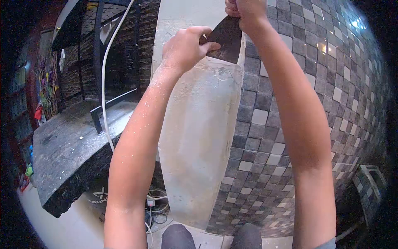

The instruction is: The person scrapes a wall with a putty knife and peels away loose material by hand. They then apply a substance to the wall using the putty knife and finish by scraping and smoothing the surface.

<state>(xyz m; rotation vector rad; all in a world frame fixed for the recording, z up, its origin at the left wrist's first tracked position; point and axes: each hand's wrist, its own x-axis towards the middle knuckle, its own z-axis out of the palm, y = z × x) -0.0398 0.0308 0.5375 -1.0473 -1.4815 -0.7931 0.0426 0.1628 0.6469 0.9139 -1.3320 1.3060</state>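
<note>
A dark, flat scraper blade [227,41] lies against the upper part of a pale plastered wall strip [195,128]. My right hand [250,14] is closed around its upper end at the top edge of the view, where the fingers partly cover it. At the blade's left side, my left hand [188,45] pinches the edge, thumb in front and fingers partly behind. Rough, flaky patches mark the wall just under the blade's lower edge. White specks dot my left forearm.
Grey mosaic tiles [259,117] cover the wall at right. A dark stone counter [70,137] juts out at left, with a white cable [103,79] hanging across it. Below are a plug with cables [151,203] and my dark-covered feet [177,237].
</note>
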